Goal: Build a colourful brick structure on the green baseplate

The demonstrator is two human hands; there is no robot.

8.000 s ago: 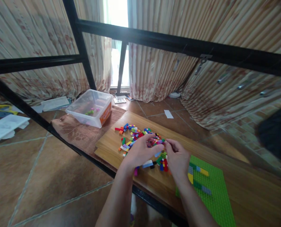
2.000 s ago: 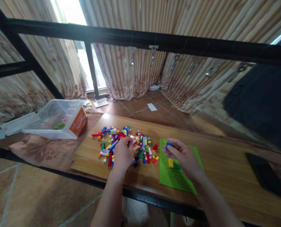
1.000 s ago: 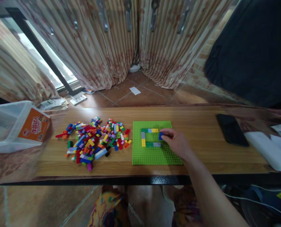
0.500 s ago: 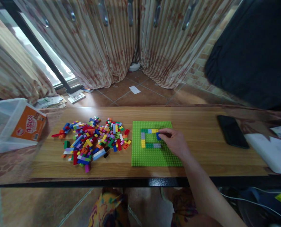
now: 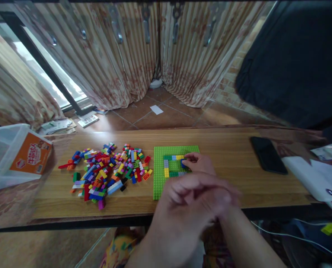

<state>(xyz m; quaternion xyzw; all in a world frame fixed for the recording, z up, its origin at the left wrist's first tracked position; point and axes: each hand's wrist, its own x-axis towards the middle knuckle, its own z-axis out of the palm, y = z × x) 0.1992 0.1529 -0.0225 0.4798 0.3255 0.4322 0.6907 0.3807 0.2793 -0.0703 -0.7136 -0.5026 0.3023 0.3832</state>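
On the green baseplate [image 5: 158, 190], small bricks form a rectangular outline in green, light blue, yellow and grey. My right hand [image 5: 201, 163] pinches a dark blue brick [image 5: 183, 163] at the outline's right side; whether the brick is pressed onto the studs does not show. My left hand [image 5: 190, 214] is raised close to the camera, in front of my right forearm. Its fingers look bent but are smeared by motion, and it covers the lower right of the baseplate.
A loose heap of coloured bricks [image 5: 103, 173] spreads over the wooden table [image 5: 224, 139] left of the baseplate. Beyond it stands a clear plastic box [image 5: 4, 149] with an orange label. At the right are a black phone [image 5: 268, 154] and a white device [image 5: 308, 178] with a cable.
My left hand has come into view from below, in front of my right forearm. My right hand still pinches the blue brick at the same spot of the outline. The camera view has shifted slightly.
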